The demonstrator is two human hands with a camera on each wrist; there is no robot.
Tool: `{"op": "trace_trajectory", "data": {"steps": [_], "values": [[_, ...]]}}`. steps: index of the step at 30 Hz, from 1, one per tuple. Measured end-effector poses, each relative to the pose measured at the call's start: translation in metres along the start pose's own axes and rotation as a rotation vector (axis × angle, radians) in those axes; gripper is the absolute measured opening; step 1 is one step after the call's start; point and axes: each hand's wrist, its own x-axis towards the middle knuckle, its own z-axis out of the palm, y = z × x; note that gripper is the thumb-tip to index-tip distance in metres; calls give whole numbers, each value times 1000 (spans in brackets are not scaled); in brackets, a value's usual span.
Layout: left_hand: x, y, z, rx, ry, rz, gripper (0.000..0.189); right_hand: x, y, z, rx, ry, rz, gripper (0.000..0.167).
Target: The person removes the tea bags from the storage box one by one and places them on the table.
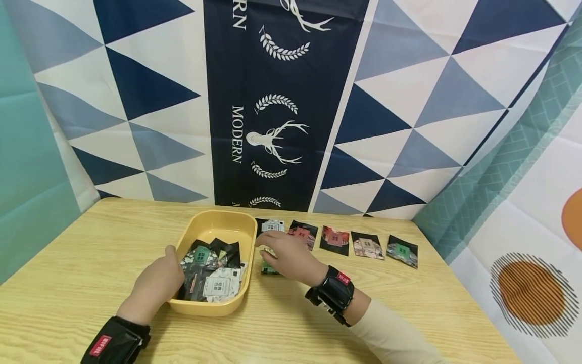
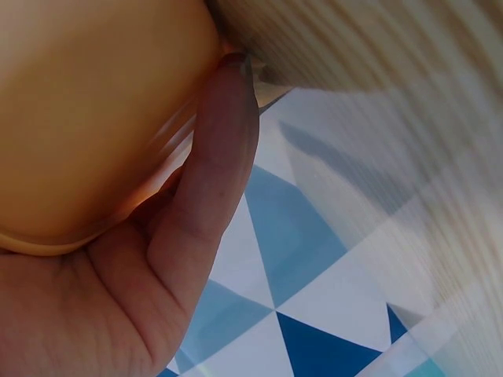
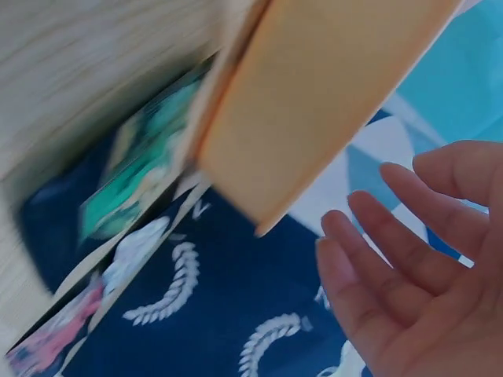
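My left hand (image 1: 156, 279) grips the left side of a yellow plastic bin (image 1: 208, 308). In the left wrist view, a digit (image 2: 216, 149) lies along the outside of the bin's wall. Several small flat packets with dark edges and printed labels lie inside, among them a white one (image 1: 223, 285) and a green-labelled one (image 1: 200, 257). Beside the bin's right rim hovers my right hand (image 1: 293, 257), its fingers relaxed and apart in the right wrist view, with nothing held. Under it on the table is another green packet (image 1: 268, 269), partly hidden by the hand.
A row of packets runs along the back of the wooden table (image 1: 364, 313): a white one (image 1: 273, 225), a pink-red one (image 1: 309, 231), a red one (image 1: 335, 239), a beige one (image 1: 368, 245) and a green one (image 1: 402, 251). Behind hangs a patterned cloth (image 1: 282, 76).
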Motion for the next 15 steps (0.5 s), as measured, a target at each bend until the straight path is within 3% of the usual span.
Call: {"op": "trace_trajectory", "data": {"steps": [5,10,15], "values": [[0,0,0,8,22,20,53,8,-19,2,26,-5,-66,22],[-1,0,0,26,51,52,51,19,-37,12,56,-86,-118,25],[0,0,0,29,45,43,53,28,-50,24,18,-179,-131,31]]}}
